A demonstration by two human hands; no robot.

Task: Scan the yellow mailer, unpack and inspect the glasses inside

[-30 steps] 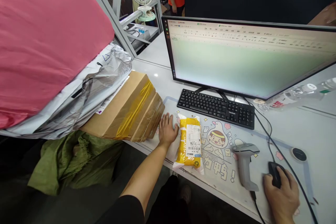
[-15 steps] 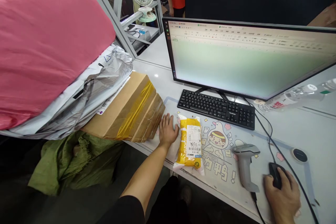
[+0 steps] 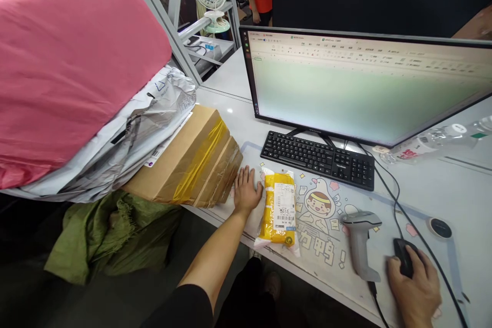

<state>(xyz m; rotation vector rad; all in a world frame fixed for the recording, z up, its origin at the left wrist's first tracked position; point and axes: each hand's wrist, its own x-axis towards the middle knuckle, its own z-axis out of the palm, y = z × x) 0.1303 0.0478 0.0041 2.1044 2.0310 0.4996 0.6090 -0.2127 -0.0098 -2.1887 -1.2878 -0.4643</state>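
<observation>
My left hand (image 3: pixel 246 191) lies flat on the desk mat, fingers stretched out, between a stack of taped cardboard boxes (image 3: pixel 203 161) and a yellow plastic-wrapped parcel (image 3: pixel 269 210). The parcel carries a white label with a barcode, facing up. At the right, my right hand (image 3: pixel 417 282) is wrapped over a black computer mouse (image 3: pixel 403 256). A grey barcode scanner (image 3: pixel 360 246) lies just left of the mouse, its cable running off the near edge.
A black keyboard (image 3: pixel 317 159) sits below a monitor (image 3: pixel 361 82) showing a blank spreadsheet. Plastic bottles (image 3: pixel 426 143) lie at the right. A large pink package (image 3: pixel 77 61) rests on grey-white plastic packages (image 3: pixel 154 113). A green sack (image 3: pixel 100 241) is below. People in orange stand behind.
Both hands keep their places on the desk and the mouse. The view has shifted very slightly, and a person in orange at the back has moved a little to the right.
</observation>
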